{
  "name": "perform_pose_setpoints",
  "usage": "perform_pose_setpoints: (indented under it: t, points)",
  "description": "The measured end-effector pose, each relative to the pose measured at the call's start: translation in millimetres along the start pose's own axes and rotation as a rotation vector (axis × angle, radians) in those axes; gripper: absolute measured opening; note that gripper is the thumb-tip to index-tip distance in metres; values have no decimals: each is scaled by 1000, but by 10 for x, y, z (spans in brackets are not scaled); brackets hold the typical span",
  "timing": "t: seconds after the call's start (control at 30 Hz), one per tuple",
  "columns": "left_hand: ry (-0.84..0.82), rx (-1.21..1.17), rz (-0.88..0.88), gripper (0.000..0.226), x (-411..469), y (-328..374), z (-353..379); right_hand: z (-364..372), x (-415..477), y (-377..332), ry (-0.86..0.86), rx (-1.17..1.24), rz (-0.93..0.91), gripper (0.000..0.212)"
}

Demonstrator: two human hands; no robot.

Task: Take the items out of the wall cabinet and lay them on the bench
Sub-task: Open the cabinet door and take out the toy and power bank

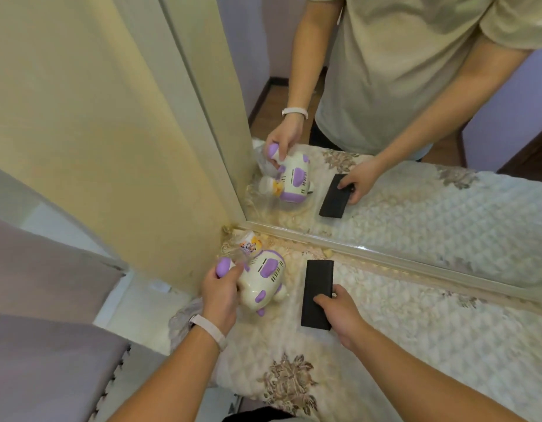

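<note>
A cream and purple toy aeroplane (263, 280) rests on the quilted bench cover (416, 330) near the corner. My left hand (221, 295) grips its purple nose end. A flat black case (317, 292) lies lengthwise on the cover to the right of the toy. My right hand (340, 313) holds its near right edge, fingers on top. A small white bottle with an orange label (248, 242) lies behind the toy in the corner, partly under clear plastic.
A mirror (416, 184) stands along the bench's far edge and reflects the toy, the case and my body. A cream cabinet panel (111, 147) rises on the left. Grey fabric (35, 300) lies at the lower left.
</note>
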State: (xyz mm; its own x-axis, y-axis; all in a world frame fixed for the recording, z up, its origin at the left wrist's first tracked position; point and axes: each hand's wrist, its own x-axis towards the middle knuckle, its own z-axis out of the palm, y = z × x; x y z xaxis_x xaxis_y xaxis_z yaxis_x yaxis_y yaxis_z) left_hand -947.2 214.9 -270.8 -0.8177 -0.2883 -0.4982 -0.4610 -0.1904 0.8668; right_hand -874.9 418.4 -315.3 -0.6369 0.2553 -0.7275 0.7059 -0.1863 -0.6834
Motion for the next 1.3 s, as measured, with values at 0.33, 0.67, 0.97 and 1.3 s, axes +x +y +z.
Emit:
perform_pose_setpoints:
  t: [0.33, 0.67, 0.97, 1.3]
  points:
    - [-161, -128, -118, 15, 674, -242, 47, 207, 410, -151, 113, -66, 61, 24]
    - [-224, -61, -108, 22, 942, -393, -46, 280, 500, -100, 178, -313, 68, 27]
    - [-158, 285, 122, 49, 816, -400, -144, 147, 280, -45, 194, -570, -48, 33]
    - [-150, 738, 443, 43, 275, -222, -442, -12, 4, -198, 112, -1008, -443, 44]
